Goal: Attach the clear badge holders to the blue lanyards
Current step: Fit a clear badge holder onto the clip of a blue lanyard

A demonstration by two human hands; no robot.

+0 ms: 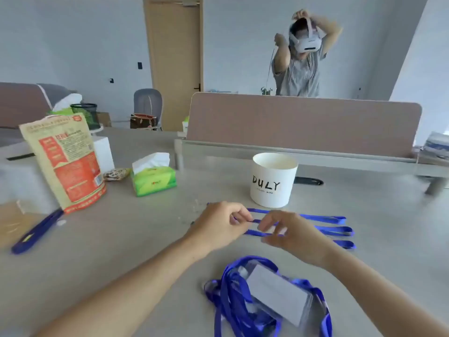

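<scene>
With your left hand (218,226) pinching the middle blue lanyard (336,230) by the DULY cup (274,182), pull it taut; can't tell if your blurry right hand (290,233) grips anything.

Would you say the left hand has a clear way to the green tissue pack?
Probably yes: nothing bulky stands between the left hand and the tissue pack, though its fingers pinch a lanyard.

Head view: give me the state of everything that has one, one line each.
blue lanyards, three lying flat, side by side.
left hand, pinching one lanyard.
right hand, fingers curled over the lanyards; grip blurred.
badge holders, heaped with tangled lanyards.
cup, upright, open-topped.
tissue pack, open, tissue sticking out.
pouch, standing upright.
door, shut.
</scene>
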